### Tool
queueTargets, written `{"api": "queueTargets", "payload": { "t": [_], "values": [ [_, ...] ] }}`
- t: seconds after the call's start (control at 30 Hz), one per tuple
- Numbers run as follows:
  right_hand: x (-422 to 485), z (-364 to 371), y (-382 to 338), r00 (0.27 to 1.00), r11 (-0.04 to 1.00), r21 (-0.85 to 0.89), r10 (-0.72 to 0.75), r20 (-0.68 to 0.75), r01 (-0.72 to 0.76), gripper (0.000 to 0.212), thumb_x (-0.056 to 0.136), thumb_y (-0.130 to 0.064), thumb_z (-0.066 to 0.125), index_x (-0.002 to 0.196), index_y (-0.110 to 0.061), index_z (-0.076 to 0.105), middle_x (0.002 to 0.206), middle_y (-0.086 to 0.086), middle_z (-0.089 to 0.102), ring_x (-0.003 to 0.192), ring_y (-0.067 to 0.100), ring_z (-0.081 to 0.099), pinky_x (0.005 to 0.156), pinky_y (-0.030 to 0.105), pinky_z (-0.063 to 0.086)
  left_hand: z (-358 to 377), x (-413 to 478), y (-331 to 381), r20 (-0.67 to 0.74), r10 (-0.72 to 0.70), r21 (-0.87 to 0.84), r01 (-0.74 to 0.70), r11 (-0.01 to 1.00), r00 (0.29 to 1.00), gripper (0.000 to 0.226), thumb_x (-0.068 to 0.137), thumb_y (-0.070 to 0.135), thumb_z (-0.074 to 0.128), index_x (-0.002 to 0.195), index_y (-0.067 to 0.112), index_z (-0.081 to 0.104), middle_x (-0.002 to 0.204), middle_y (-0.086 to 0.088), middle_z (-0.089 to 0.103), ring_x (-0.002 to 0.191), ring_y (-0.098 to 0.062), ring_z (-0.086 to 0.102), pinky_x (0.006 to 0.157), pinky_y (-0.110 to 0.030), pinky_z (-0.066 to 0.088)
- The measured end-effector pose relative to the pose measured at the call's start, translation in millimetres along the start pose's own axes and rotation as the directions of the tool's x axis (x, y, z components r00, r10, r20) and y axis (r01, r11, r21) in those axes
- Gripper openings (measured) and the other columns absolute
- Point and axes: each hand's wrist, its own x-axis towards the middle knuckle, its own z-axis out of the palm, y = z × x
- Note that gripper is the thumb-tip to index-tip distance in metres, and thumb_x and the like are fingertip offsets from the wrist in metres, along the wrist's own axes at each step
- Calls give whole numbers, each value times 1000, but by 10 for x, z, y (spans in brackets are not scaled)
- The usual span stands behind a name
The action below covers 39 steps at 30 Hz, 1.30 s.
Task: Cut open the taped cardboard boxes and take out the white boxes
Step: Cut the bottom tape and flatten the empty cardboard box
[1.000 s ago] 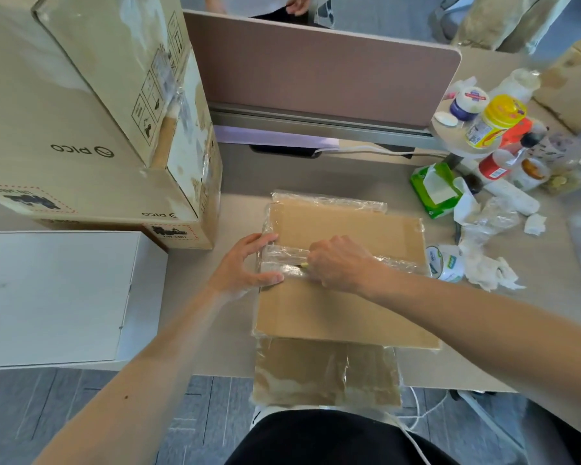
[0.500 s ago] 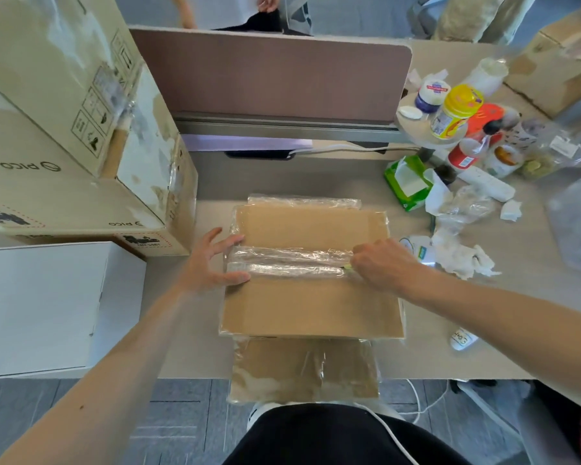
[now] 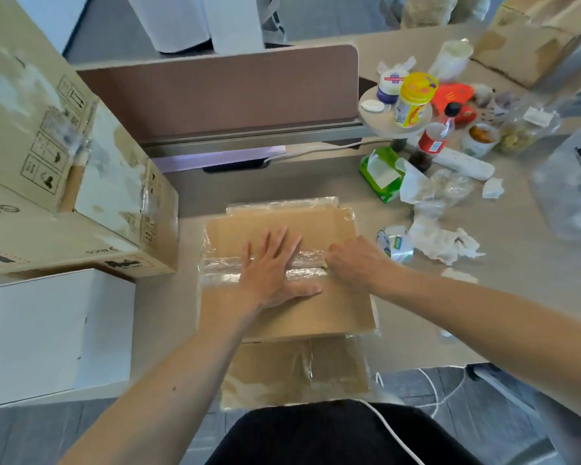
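Matt cardboard box [image 3: 282,317], glossy crinkled tape [image 3: 222,268] (probably plastic), smooth white box [image 3: 47,330]

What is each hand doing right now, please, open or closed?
Left hand: open, pressing flat on the cardboard box.
Right hand: closed on a small cutter at the tape.

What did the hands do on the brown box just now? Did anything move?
The left hand slid from the left edge of the cardboard box to the middle of its top and now presses flat across the tape. The right hand ran rightwards along the tape to its right end, keeping its grip on a small yellowish tool. The box stayed shut on the table.
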Motion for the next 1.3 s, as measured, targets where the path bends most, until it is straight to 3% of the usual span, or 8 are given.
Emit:
{"api": "queueTargets", "payload": {
  "t": [0.23, 0.53, 0.73, 0.9, 1.07, 1.17, 1.3],
  "values": [
    [-338, 261, 389, 996, 996, -15, 87, 14, -87, 20, 85, 1, 45, 91, -12, 60, 94, 3, 63, 88, 31, 67, 65, 35, 44, 5, -6, 15, -3, -15, -38, 15, 999, 1000, 123, 56, 101, 37, 153, 45, -16, 160, 16, -30, 149, -19, -26, 119, -56, -14],
    [-500, 521, 587, 991, 989, 108, 114, -76, -105, 21, 87, -5, 48, 100, -9, 64, 99, 4, 62, 86, 31, 66, 66, 37, 43, -47, 8, 58, 24, -47, -38, 48, 998, 999, 129, 49, 104, 34, 152, 46, -18, 153, 18, -36, 148, -19, -29, 118, -53, -17],
    [-563, 539, 598, 985, 978, 168, 145, -94, -128, 21, 88, -6, 49, 104, -10, 63, 100, 3, 61, 89, 30, 66, 64, 35, 40, -68, -1, 70, 32, -63, -60, 65, 996, 997, 134, 43, 106, 34, 153, 47, -15, 158, 18, -30, 149, -17, -26, 119, -51, -16],
    [-626, 551, 595, 976, 960, 232, 185, -113, -155, 26, 88, -5, 48, 106, -13, 65, 103, 4, 64, 91, 30, 66, 77, 39, 52, -123, -34, 111, 25, -76, -64, 78, 995, 997, 136, 43, 106, 34, 155, 44, -8, 162, 17, -22, 150, -15, -22, 120, -51, -13],
    [-680, 559, 615, 969, 947, 261, 222, -113, -187, 28, 88, -6, 49, 107, -15, 66, 105, 3, 66, 94, 31, 67, 71, 35, 47, -197, -39, 124, 6, -87, -40, 87, 995, 996, 130, 51, 100, 45, 158, 39, 4, 166, 16, -7, 153, -15, -8, 123, -52, -1],
    [-699, 563, 625, 963, 934, 279, 256, -88, -223, 26, 87, -7, 50, 107, -14, 64, 107, 5, 66, 98, 33, 66, 68, 33, 40, -273, 18, 137, -74, -78, -1, 79, 997, 994, 123, 55, 105, 29, 156, 35, 22, 165, 9, 15, 151, -21, 16, 121, -51, 20],
    [-756, 722, 736, 917, 847, 409, 395, -56, -340, 13, 90, -15, 52, 99, -11, 60, 99, 10, 62, 81, 32, 62, 63, 33, 39, -477, 110, 261, -84, -98, 24, 100, 995, 992, 104, 59, 93, 38, 146, 37, 39, 147, 2, 38, 135, -31, 35, 108, -55, 37]
  ]
}}
